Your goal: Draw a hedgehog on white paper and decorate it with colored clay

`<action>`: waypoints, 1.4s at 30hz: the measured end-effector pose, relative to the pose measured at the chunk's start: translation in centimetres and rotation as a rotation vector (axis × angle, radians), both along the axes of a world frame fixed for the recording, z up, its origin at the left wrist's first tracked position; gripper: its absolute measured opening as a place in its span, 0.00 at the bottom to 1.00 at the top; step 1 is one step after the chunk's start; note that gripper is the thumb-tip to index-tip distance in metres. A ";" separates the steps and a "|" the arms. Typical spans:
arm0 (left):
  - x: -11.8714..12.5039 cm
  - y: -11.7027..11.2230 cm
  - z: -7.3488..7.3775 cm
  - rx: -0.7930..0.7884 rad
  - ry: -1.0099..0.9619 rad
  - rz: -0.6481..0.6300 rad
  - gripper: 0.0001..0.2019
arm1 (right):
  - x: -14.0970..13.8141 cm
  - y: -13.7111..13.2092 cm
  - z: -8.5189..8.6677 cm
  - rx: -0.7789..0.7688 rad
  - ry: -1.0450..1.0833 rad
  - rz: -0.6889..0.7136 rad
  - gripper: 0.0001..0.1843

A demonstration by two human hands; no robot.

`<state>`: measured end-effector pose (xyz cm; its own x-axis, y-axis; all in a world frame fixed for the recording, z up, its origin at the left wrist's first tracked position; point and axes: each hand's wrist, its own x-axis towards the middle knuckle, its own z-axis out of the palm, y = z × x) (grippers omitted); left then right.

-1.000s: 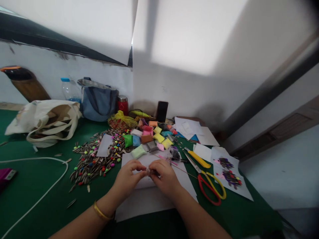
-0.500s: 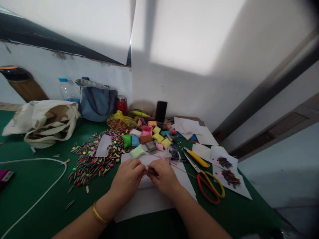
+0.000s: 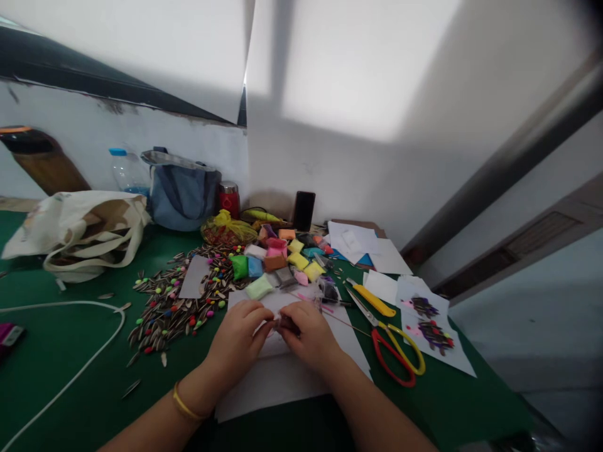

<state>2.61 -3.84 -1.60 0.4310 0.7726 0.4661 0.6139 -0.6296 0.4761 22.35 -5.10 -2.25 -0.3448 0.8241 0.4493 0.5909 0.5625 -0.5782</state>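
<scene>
Scrap of something small (image 3: 277, 324) is sitting at the middle of the clock face, just above the white paper (image 3: 292, 383), mostly hidden by the fingers. The left hand (image 3: 242, 331) is reaching it from about nine o'clock, thumb and forefinger tips meeting on its near end. The right hand (image 3: 308, 331) is coming in from three, its fingers pinching the other side, where a darker part is showing. Neither hand is standing nearer; both are touching it. Its long axis is seeming to run from nine to three, fingertip to fingertip, though too little is showing to be certain.

A pale green packet (image 3: 259, 287) is lying near, at eleven o'clock, with more coloured packets crowding behind it toward twelve. Striped seeds (image 3: 162, 320) mixed with bright balls are spreading at nine to ten. A yellow knife (image 3: 374, 300) is lying at two, and scissors (image 3: 393, 351) are resting around three, red and yellow handles pointing toward four. Farther out at three, a decorated sheet (image 3: 455, 351) is lying on the green bench (image 3: 452, 405).
</scene>
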 end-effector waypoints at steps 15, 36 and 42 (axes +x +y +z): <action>-0.1 0.3 -0.2 -0.167 -0.272 0.000 0.06 | -0.1 0.1 -0.2 -0.020 0.029 -0.017 0.14; -0.3 0.6 -0.3 -0.982 -1.217 -0.056 0.15 | 3.7 2.9 -0.6 -0.015 -0.233 -0.431 0.18; 0.1 0.6 0.4 -1.084 -1.276 -0.018 0.20 | 6.1 4.2 -0.3 -0.033 -0.461 -0.720 0.20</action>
<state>2.68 -3.24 -1.21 0.2341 0.9495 -0.2090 -0.4864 0.3005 0.8205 28.48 -0.91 -2.56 0.1253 0.9226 0.3650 0.9781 -0.0533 -0.2012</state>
